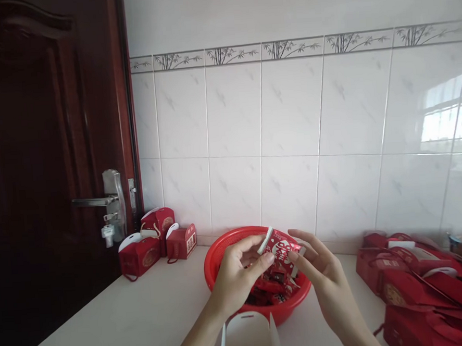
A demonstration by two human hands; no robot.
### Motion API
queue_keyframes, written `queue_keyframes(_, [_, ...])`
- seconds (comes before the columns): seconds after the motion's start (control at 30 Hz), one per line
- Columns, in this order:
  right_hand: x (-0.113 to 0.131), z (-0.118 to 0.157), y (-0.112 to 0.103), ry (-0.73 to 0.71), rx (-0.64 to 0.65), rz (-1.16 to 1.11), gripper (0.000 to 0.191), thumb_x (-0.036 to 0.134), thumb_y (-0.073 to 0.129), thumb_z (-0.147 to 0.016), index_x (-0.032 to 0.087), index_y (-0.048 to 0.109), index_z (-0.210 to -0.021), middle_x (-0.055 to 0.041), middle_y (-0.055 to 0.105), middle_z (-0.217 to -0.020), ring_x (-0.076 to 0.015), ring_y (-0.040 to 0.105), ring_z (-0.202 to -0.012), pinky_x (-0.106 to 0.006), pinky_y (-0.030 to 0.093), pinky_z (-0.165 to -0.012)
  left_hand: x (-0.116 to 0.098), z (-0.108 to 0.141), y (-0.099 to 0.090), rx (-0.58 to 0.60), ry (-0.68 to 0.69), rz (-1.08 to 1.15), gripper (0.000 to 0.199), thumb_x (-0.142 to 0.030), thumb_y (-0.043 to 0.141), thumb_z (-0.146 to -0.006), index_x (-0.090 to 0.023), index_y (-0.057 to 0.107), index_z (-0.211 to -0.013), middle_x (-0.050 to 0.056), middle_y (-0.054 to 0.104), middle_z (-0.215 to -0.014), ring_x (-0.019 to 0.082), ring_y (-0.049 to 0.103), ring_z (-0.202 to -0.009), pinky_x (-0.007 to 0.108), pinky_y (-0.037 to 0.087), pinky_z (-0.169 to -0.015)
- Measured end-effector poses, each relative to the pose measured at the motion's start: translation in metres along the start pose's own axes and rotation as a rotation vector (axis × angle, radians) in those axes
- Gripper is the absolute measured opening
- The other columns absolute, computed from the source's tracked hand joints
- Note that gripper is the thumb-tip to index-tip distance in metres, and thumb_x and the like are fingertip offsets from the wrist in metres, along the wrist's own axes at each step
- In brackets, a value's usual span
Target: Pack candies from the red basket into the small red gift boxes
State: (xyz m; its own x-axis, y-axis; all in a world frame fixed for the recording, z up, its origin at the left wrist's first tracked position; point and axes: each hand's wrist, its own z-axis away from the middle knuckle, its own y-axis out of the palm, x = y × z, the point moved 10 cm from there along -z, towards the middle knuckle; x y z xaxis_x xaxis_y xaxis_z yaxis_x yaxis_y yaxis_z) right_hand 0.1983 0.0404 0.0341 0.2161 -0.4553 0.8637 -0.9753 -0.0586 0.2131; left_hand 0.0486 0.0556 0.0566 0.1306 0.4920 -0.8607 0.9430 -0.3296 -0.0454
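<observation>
Above a red plastic basket (214,247), both hands hold one red candy packet (279,247) with white printing and pale crimped ends. My left hand (240,269) pinches its left side between thumb and fingers. On the packet's right side lies the thumb of my right hand (318,267), with the index finger raised. More small wrapped candies (275,282), mostly red, fill the bottom of the basket. In front of the basket stands an opened box (248,335) with its white inside showing; its lower part is cut off by the frame.
Several red gift boxes (140,256) stand at the back left of the white table (145,314). More red boxes (413,282) are piled on the right. A tiled wall (231,115) rises behind, and a dark door (50,153) with keys (108,231) is at left.
</observation>
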Motion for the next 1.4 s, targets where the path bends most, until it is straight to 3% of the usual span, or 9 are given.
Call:
queue_keyframes(0.1, [0.003,0.001,0.007,0.042,0.059,-0.002,0.053,0.053,0.082,-0.079,0.023,0.069,-0.120,-0.0106,0.079,-0.099,-0.0256,0.073,-0.085,-0.035,0.060,-0.073,-0.001,0.001,-0.002,-0.043,0.013,0.032,0.032,-0.037,0.076,-0.087,-0.021,0.077,-0.114,0.009,0.079,-0.113,0.027,0.075,-0.104,0.036,0.061,-0.093])
queue_keyframes(0.2, [0.008,0.002,0.013,0.042,0.111,0.009,0.040,0.048,0.084,-0.078,0.021,0.073,-0.105,-0.0082,0.079,-0.097,-0.0218,0.071,-0.084,-0.032,0.060,-0.075,-0.001,0.000,-0.002,-0.064,0.022,0.021,0.030,-0.036,0.076,-0.087,-0.021,0.077,-0.113,0.008,0.079,-0.113,0.026,0.075,-0.101,0.035,0.061,-0.091])
queue_keyframes(0.37, [0.010,0.000,0.008,0.015,0.092,0.019,0.035,0.046,0.086,-0.076,0.019,0.074,-0.094,-0.0062,0.078,-0.086,-0.0169,0.066,-0.070,-0.030,0.058,-0.068,0.001,-0.001,-0.004,-0.061,0.009,-0.036,0.035,-0.033,0.077,-0.085,-0.021,0.075,-0.117,0.008,0.079,-0.111,0.025,0.075,-0.100,0.033,0.060,-0.087])
queue_keyframes(0.6, [0.011,-0.001,0.004,0.010,0.089,0.118,0.032,0.046,0.085,-0.075,0.019,0.074,-0.090,-0.0067,0.077,-0.085,-0.0191,0.066,-0.071,-0.031,0.056,-0.065,0.003,-0.002,0.002,0.053,-0.035,-0.066,0.034,-0.038,0.073,-0.088,-0.018,0.076,-0.115,0.010,0.078,-0.111,0.026,0.074,-0.100,0.035,0.060,-0.090])
queue_keyframes(0.8, [0.009,-0.008,-0.007,0.012,0.015,0.169,0.028,0.046,0.083,-0.071,0.021,0.072,-0.078,-0.0029,0.072,-0.071,-0.0178,0.062,-0.062,-0.031,0.054,-0.060,0.016,-0.011,-0.039,-0.097,-0.064,-0.240,0.035,-0.043,0.079,-0.081,-0.020,0.079,-0.108,0.008,0.080,-0.104,0.028,0.073,-0.101,0.037,0.058,-0.090])
queue_keyframes(1.03, [-0.012,-0.017,-0.024,0.067,-0.067,0.245,0.035,0.052,0.082,-0.068,0.019,0.070,-0.069,-0.0015,0.066,-0.065,-0.0158,0.056,-0.060,-0.028,0.048,-0.055,0.069,-0.026,-0.085,-0.068,-0.230,-0.663,0.023,-0.033,0.067,-0.083,-0.020,0.081,-0.098,0.008,0.080,-0.112,0.030,0.071,-0.107,0.038,0.052,-0.098])
queue_keyframes(1.17, [-0.026,-0.018,-0.034,0.099,-0.142,0.252,0.037,0.054,0.082,-0.068,0.019,0.073,-0.073,0.0002,0.062,-0.061,-0.0143,0.051,-0.056,-0.028,0.043,-0.053,0.106,-0.030,-0.089,0.051,-0.357,-0.784,0.015,-0.026,0.066,-0.084,-0.021,0.080,-0.088,0.006,0.081,-0.098,0.027,0.072,-0.095,0.035,0.052,-0.091])
queue_keyframes(1.27, [-0.043,-0.019,-0.033,0.149,-0.154,0.167,0.039,0.055,0.085,-0.066,0.019,0.074,-0.075,-0.0010,0.066,-0.064,-0.0173,0.056,-0.061,-0.031,0.048,-0.058,0.135,-0.037,-0.092,0.181,-0.486,-0.885,0.006,-0.023,0.072,-0.085,-0.020,0.076,-0.083,0.006,0.078,-0.092,0.023,0.071,-0.088,0.034,0.054,-0.086])
queue_keyframes(1.4, [-0.067,-0.018,-0.026,0.194,-0.143,-0.009,0.042,0.055,0.086,-0.067,0.019,0.074,-0.085,-0.0040,0.074,-0.080,-0.0225,0.067,-0.076,-0.037,0.056,-0.074,0.165,-0.045,-0.100,0.318,-0.636,-1.005,0.023,-0.034,0.067,-0.097,-0.016,0.069,-0.111,0.008,0.070,-0.115,0.022,0.068,-0.100,0.040,0.058,-0.088])
